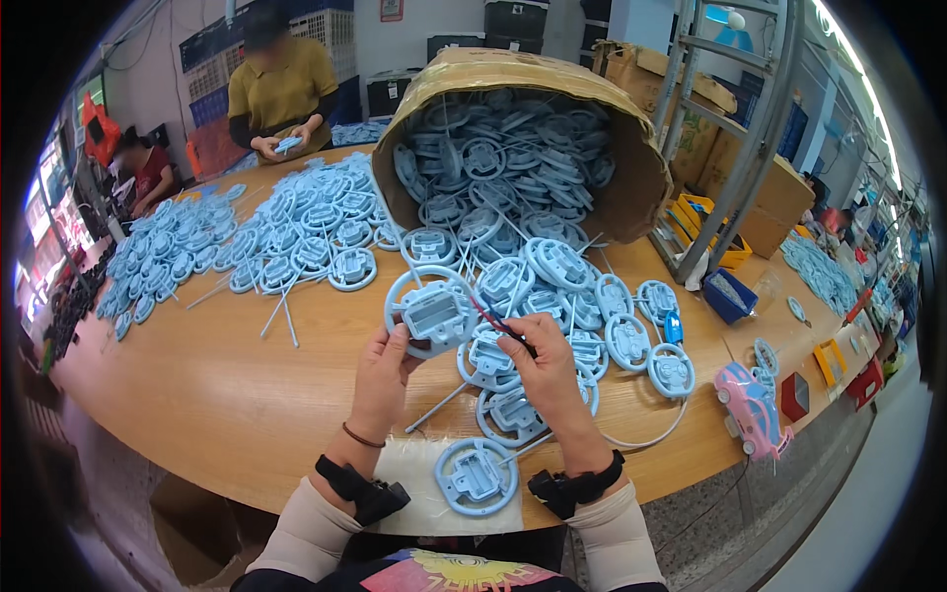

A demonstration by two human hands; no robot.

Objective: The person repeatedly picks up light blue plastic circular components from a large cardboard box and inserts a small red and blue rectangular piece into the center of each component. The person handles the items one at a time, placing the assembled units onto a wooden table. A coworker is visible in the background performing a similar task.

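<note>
My left hand (383, 370) grips a light blue plastic toy steering wheel (435, 312) by its lower left rim. The wheel is raised above the table, its boxy centre with a recessed opening facing me. Close to its right side, my right hand (541, 360) is closed on a slim black-and-red tool (501, 326), whose tip is near the wheel's rim. The tool's exact kind is too small to tell. In front of me another blue steering wheel (476, 478) lies on a pale sheet (409, 493) at the table's edge.
A large cardboard box (631, 197) lies tipped on its side, blue wheels spilling onto the wooden table (227, 385). More wheels (163, 247) are heaped at left. A pink toy car (752, 409) and a dark blue bin (730, 296) are at right. A co-worker (281, 84) stands across the table.
</note>
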